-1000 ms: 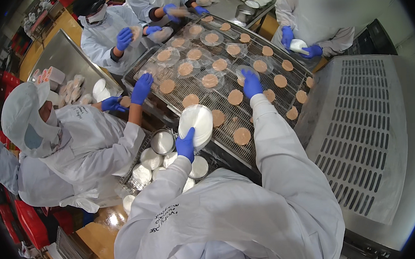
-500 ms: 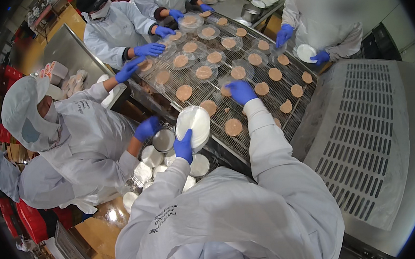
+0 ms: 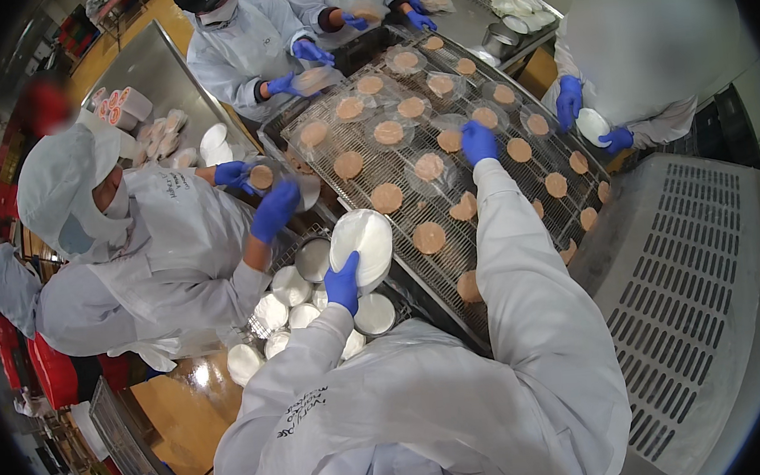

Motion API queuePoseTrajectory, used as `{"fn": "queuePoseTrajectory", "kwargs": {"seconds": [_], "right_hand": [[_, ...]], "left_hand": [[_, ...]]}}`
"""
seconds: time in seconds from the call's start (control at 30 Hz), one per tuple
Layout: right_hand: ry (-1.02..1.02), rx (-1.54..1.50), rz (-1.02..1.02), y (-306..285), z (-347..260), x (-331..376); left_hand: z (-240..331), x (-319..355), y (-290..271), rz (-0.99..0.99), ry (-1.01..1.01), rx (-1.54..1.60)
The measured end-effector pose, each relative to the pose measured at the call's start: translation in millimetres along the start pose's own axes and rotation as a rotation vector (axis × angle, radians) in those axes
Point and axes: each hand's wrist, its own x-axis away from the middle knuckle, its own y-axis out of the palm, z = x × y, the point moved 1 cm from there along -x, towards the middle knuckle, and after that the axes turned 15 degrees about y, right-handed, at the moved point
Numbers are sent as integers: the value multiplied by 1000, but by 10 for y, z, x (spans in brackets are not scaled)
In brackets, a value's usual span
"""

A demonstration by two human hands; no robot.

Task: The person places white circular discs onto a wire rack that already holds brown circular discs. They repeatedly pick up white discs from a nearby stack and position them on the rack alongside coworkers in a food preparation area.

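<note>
My left hand [image 3: 343,284] is closed around a thick stack of round white sheets [image 3: 362,246], held beside the near left edge of a wire-mesh conveyor [image 3: 441,273]. My right hand [image 3: 480,143] reaches out over the mesh, its fingers down beside a flat, round, pinkish-brown patty [image 3: 450,140]. The back of the glove hides most of those fingers, so whether they pinch a sheet cannot be made out. Thin see-through discs lie on several patties, such as the patty [image 3: 429,167] closer to me. Others, like the patty [image 3: 429,237] nearest me, are bare.
At my left, a co-worker's gloved hands [image 3: 275,210] hold a patty [image 3: 260,177]. Below them stand several round white stacks and metal tins [image 3: 313,260]. More gloved co-workers work at the far end and far right. A slotted metal cover [image 3: 681,258] borders the right.
My right hand has moved farther out to another patty. The left co-worker has drawn a patty off the mesh, and far co-workers have lifted patties. My view has shifted a little.
</note>
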Motion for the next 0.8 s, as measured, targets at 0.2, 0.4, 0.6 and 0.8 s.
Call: {"fn": "queuePoseTrajectory", "kwargs": {"seconds": [0.2, 0.4, 0.6, 0.8], "right_hand": [[-26, -205, -777, 409, -908, 1114], [-44, -438, -708, 614, -1176, 1124], [43, -114, -976, 463, -1348, 889], [-86, -269, -789, 452, -1228, 1424]], "left_hand": [[235, -482, 212, 7, 37, -39], [559, -890, 484, 34, 31, -39], [441, -983, 350, 0, 61, 1], [331, -431, -153, 32, 84, -102]]}}
